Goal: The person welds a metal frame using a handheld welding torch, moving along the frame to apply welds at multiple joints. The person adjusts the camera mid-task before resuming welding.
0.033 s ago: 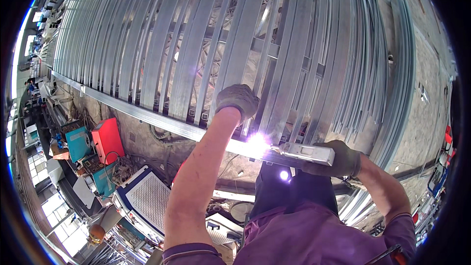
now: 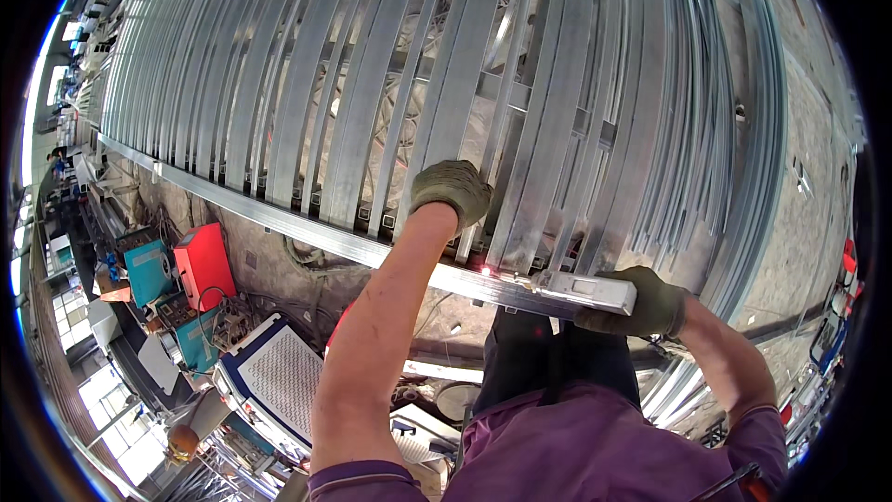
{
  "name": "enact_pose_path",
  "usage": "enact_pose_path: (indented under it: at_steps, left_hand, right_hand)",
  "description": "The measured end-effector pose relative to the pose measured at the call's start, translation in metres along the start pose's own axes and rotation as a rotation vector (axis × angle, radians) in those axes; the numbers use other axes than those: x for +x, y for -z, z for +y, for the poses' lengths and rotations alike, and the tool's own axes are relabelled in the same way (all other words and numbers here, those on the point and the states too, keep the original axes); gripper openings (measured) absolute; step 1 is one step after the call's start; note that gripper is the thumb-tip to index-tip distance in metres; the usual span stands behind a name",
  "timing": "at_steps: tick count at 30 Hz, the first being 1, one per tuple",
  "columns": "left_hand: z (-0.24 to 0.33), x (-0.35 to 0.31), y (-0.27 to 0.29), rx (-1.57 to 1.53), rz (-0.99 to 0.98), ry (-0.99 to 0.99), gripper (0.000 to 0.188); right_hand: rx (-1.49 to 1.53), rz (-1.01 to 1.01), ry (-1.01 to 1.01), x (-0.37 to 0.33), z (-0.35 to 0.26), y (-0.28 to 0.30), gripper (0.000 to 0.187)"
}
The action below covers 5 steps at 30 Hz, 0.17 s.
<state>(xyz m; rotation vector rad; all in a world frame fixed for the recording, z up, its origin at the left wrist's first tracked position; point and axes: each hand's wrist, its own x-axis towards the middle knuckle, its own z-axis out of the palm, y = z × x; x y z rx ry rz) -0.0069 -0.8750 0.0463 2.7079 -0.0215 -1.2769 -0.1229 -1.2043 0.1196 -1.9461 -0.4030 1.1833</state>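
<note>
My left hand [image 2: 452, 191], in a grey-green work glove, is closed over the near end of a galvanized metal tube [image 2: 457, 102], fingers mostly hidden from view. My gloved right hand [image 2: 655, 305] holds a boxy, silver-white welding gun [image 2: 587, 291] by its rear end. The gun's tip points left along the long front rail [image 2: 325, 237], where the tubes end. A small red light spot [image 2: 486, 270] shows on the rail, just below my left hand.
Many parallel metal tubes [image 2: 358, 74] stretch away from the rail, with gaps between them. Loose thin bars [image 2: 767, 149] lie at the right. Left of me stand a red box [image 2: 204, 267], teal machines [image 2: 149, 272] and a case with a perforated top [image 2: 276, 378]. Cables lie on the floor.
The bright white-violet welding flash at the gun's tip has gone out, leaving a small red spot. Both hands stay nearly where they were.
</note>
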Motion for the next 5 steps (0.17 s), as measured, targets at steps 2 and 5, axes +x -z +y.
enact_pose_path:
  at_steps: [2, 5]
  left_hand:
    - [-0.0003, 0.0009, -0.0009, -0.005, -0.01, 0.014, 0.045]
    - [0.0008, 0.0029, 0.0018, 0.004, -0.04, 0.024, 0.047]
  right_hand:
    - [0.038, 0.036, 0.084, -0.0038, 0.0045, -0.0001, 0.051]
    - [-0.039, 0.11, 0.22, -0.003, 0.0068, -0.0013, 0.053]
